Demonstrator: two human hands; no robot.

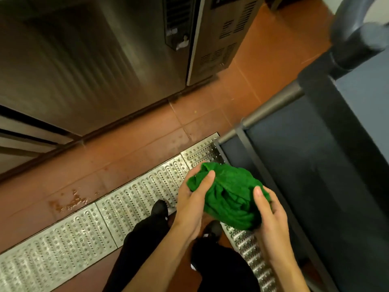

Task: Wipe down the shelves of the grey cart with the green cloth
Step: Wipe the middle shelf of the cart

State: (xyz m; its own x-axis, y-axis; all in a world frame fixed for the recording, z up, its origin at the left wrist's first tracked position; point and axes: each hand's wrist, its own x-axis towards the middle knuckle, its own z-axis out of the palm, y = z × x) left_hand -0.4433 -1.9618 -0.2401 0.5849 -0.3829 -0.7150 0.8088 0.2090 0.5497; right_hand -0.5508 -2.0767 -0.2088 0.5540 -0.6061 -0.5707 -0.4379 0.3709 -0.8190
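Cloth: green cloth (229,197), bunched into a loose wad and held in the air between both hands, at about 5 o'clock from the middle of the view. It touches no shelf and hangs above the spot where the cart's near corner meets the grate.
Left hand: left hand (192,202) on the wad's 9 o'clock side. The thumb lies across the top of the fabric and the fingers curl in under it, gripping the cloth.
Right hand: right hand (272,213) on the wad's 3 o'clock side. The thumb presses on the fabric and the fingers wrap behind it, gripping it as well.
Cart: grey cart (315,165) fills the view from 1 to 5 o'clock. Its dark flat shelves are stepped one below another, and the upper shelf (366,95) looks paler. A thick rounded handle (353,39) at 1 o'clock is blurred.
Grate: perforated metal grate (94,224) runs across the floor from 8 o'clock towards 5 o'clock, passing under the feet and beside the cart.
Floor: red-brown tiles (136,140), with a wet-looking stain (71,202) at 8 o'clock, just beside the grate.
Cabinets: stainless steel cabinets (84,60) from 9 to 12 o'clock. The right one has vent slots.
Feet: black shoes (160,209) at 6 o'clock on the grate, below the hands.
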